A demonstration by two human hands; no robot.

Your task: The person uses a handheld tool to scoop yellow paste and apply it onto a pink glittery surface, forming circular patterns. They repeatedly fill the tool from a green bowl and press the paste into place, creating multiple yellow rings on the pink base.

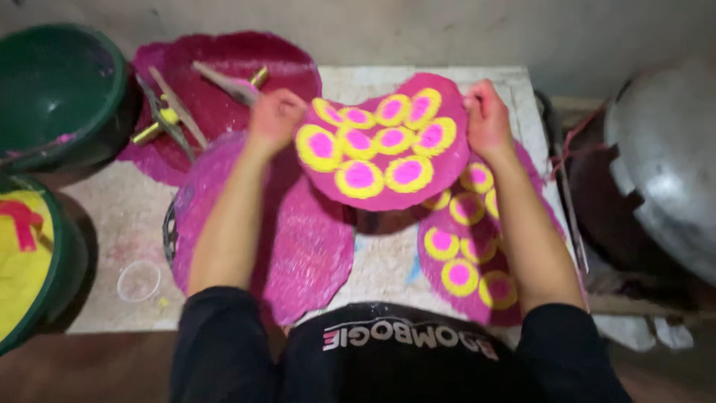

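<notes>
I hold up a round magenta sheet (384, 145) patterned with yellow rings around pink centres. My left hand (274, 116) pinches its upper left edge and my right hand (486, 116) pinches its upper right edge. The sheet hangs tilted above the pale table (119, 209). Below it on the right lies another patterned sheet (466, 257) of the same kind. A plain magenta sheet (302, 250) lies under my left forearm.
More plain magenta sheets (224, 75) lie at the back left with metal tools (168, 112) on them. A dark green bowl (56, 86) stands far left, a green tub of yellow colour (26, 257) below it. A small clear cup (139, 280) sits near. A metal basin (664, 157) is right.
</notes>
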